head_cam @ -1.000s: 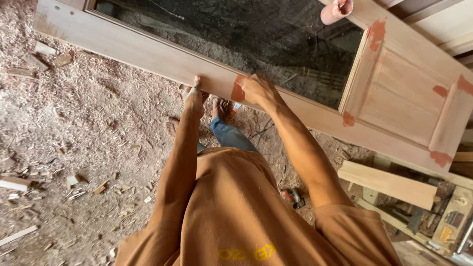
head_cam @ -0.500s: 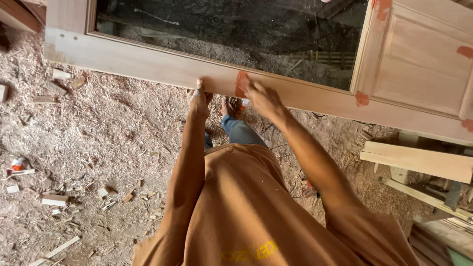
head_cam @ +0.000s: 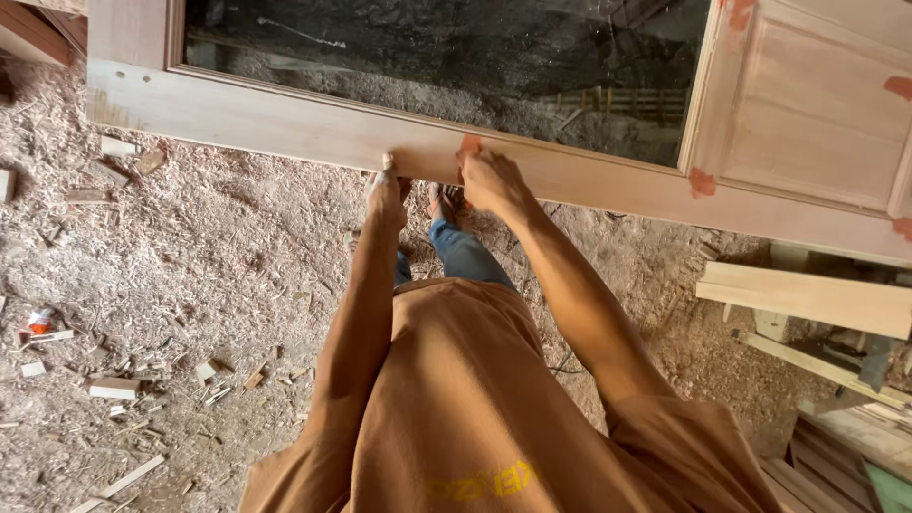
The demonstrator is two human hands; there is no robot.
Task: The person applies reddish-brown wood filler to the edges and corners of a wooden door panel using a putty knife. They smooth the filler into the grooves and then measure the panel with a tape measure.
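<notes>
Hands both on lower rail of wooden door frame point(head_cam: 285, 123); I see left hand point(head_cam: 385, 195) curled, gripping rail's bottom edge; right hand point(head_cam: 492, 180) pressed flat against rail face beside a reddish filler patch point(head_cam: 469, 145); frame stands over sawdust floor point(head_cam: 171, 275); loose offcuts point(head_cam: 114, 388) lie at left.

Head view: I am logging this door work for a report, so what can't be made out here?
- Left hand: its fingers curl under the door frame; any grip is hidden.
- Right hand: palm side hidden against the frame.
- Door panel: cut off by the top and right edges.
</notes>
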